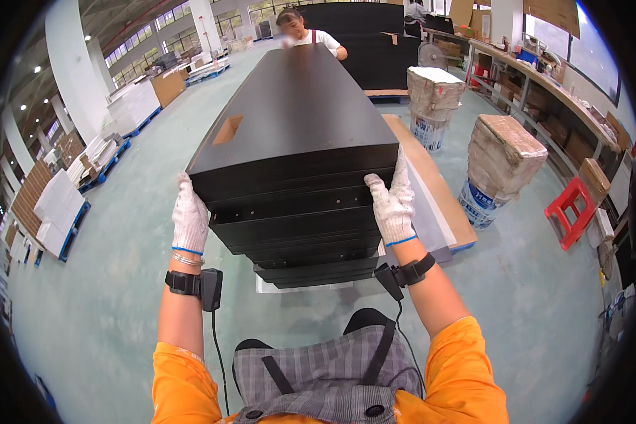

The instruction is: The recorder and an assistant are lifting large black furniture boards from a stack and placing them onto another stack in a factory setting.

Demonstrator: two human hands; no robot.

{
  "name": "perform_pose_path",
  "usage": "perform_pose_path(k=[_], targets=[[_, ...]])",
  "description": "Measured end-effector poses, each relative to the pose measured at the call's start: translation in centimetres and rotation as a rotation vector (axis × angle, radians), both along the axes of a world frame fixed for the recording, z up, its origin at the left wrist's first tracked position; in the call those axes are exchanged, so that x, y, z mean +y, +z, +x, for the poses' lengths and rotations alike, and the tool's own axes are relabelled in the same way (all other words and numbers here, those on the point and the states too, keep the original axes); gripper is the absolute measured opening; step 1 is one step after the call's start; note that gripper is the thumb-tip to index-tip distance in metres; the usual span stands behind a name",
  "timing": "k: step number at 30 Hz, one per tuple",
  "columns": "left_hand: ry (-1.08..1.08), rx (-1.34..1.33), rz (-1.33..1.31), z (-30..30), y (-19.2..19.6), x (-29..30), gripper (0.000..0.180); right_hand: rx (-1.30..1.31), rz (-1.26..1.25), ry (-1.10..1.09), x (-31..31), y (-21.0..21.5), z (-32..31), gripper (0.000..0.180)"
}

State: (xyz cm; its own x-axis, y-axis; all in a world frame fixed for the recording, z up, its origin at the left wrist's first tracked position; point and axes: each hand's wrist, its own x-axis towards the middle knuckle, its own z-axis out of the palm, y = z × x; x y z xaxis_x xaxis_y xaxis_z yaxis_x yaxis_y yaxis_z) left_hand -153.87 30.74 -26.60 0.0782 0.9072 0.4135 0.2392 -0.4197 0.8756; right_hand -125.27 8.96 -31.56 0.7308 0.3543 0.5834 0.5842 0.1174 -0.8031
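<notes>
A long black panel [297, 106] lies on top of a stack, stretching away from me, with a rectangular cutout [227, 129] near its left edge that shows brown inside. In a white knitted glove, my left hand [190, 218] grips the panel's near left corner. My right hand [393, 201], gloved the same way, holds the near right corner, thumb on the front edge and fingers along the side. Beneath lie several more black panels [304, 244], unevenly stacked, a few with small holes in their front edges. The undersides of the fingers are partly hidden.
At the far end a co-worker [307, 35] stands by the panel. On the right are two wrapped stacks on buckets [502, 159] [434, 92], a red stool [571, 212] and a long workbench [544, 85]. Pallets of white boards [134, 106] line the left. Brown board [431, 177] lies beside the stack.
</notes>
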Motion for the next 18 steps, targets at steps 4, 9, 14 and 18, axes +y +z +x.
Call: perform_pose_path(k=[4, 9, 14, 18], targets=[[-0.003, 0.043, -0.080, 0.0, 0.1, -1.5, 0.074, 0.041, -0.151, -0.055, -0.3, 0.2, 0.2, 0.080], [0.018, 0.090, 0.123, 0.0, -2.6, -0.2, 0.056, 0.118, -0.190, 0.216, -3.2, -0.9, 1.1, 0.071], [0.205, 0.133, 0.180, 1.5, -5.6, 0.3, 0.058, 0.259, -0.350, 0.131, -4.5, -5.2, -0.2, 0.079], [0.371, 0.181, 0.147, 2.8, -5.9, -0.8, 0.072, 0.292, -0.024, 0.219, -3.9, -5.9, -0.4, 0.074]])
